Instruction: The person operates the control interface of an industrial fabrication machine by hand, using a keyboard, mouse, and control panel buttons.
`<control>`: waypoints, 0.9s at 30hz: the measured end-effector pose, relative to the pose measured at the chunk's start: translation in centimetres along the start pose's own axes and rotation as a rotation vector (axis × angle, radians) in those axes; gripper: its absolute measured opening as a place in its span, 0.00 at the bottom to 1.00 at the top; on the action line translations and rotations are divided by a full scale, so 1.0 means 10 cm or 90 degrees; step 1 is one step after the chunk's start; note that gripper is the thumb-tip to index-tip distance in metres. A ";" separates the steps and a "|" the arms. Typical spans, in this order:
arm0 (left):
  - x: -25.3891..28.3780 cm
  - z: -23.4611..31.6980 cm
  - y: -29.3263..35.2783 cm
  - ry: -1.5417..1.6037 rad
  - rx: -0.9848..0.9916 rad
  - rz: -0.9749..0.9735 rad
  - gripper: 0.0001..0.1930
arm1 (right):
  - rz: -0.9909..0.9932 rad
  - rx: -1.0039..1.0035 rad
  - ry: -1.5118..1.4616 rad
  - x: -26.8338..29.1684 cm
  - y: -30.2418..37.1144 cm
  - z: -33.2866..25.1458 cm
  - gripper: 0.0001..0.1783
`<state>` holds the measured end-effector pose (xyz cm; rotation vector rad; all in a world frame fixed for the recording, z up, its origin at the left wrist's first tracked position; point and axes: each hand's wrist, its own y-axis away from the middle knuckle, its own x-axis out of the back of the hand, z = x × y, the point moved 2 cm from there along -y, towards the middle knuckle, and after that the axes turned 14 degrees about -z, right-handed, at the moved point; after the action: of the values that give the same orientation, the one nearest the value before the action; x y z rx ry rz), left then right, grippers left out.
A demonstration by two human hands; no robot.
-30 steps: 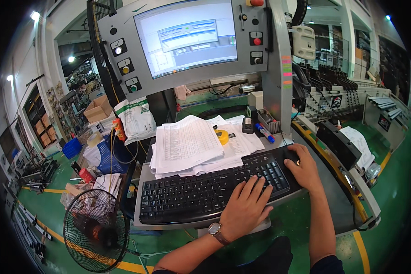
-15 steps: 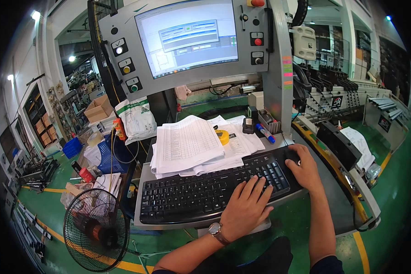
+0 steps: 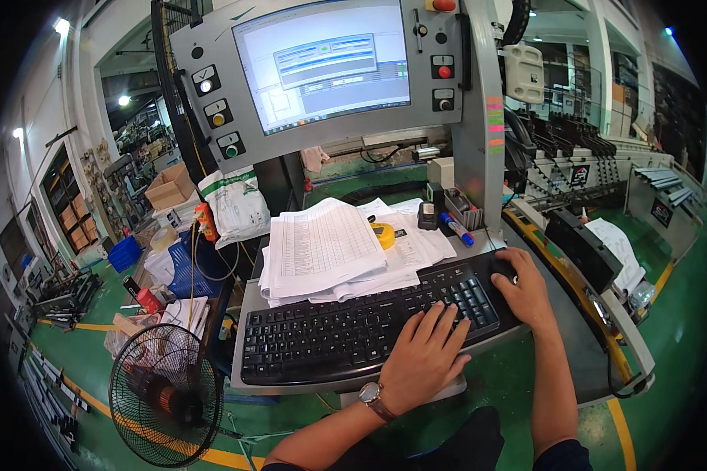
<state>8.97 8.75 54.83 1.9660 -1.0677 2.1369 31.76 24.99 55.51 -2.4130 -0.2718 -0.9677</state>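
My left hand (image 3: 424, 357) rests palm down over the right part of a black keyboard (image 3: 314, 341), its fingers stretched out across the keys near the number pad. A watch (image 3: 371, 395) is strapped round that wrist. Beside the keyboard's right end, my right hand (image 3: 526, 290) is curved over a dark computer mouse (image 3: 501, 268), most of which it hides. Up in front stands a grey control panel with a lit screen (image 3: 322, 102), on which a small window is open.
Printed sheets (image 3: 322, 247) lie behind the keyboard, with a yellow tape measure (image 3: 382, 235) on them. A blue marker (image 3: 456, 228) is to their right. At the lower left stands a black fan (image 3: 165, 396). A blue basket (image 3: 192, 263) and a white bag (image 3: 234, 206) are further back.
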 end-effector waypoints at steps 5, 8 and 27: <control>0.00 0.00 0.00 -0.002 0.001 -0.002 0.31 | 0.008 0.015 0.015 -0.01 -0.01 0.02 0.27; 0.00 0.00 0.00 -0.002 0.002 -0.004 0.31 | 0.008 0.011 0.000 -0.01 0.00 0.01 0.29; 0.01 0.01 0.00 -0.001 0.004 -0.003 0.32 | 0.023 0.016 -0.005 -0.02 -0.01 0.07 0.28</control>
<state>9.01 8.69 54.88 1.9701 -1.0566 2.1391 32.02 25.42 55.01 -2.3914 -0.2409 -0.9331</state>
